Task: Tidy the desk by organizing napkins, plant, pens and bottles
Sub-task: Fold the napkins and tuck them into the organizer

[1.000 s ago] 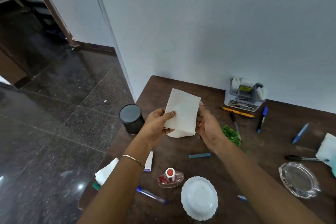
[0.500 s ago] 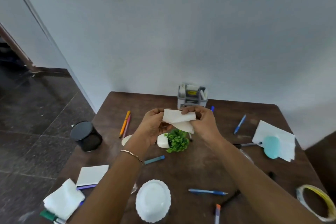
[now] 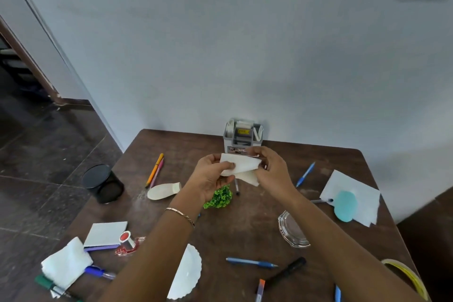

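Centre frame: napkin (image 3: pixel 239 167), white, half folded, held in the air just in front of the grey organiser (image 3: pixel 242 138) and above the green plant (image 3: pixel 219 197); one flap hangs loose under the fold

Risk, by my judgement: the paper is thin and limp. An uneven press would set the crease skew, a hard pull between the hands could tear it, and a slack pinch would let the flap slip and drop onto the plant

Left hand (image 3: pixel 210 176): thumb across the near face, fingers curled behind, pinching the left end. Right hand (image 3: pixel 272 171): fingers curled over the top right edge, gripping it. Neither holds anything else

Outward on the brown desk (image 3: pixel 245 233):
- crumpled napkin (image 3: pixel 66 263), lower left
- flat napkin (image 3: pixel 355 189), right, under a teal object (image 3: pixel 345 205)
- blue pen (image 3: pixel 251 262), lower centre
- orange pen (image 3: pixel 154 170), left of centre
- black pot (image 3: pixel 103 186), left edge
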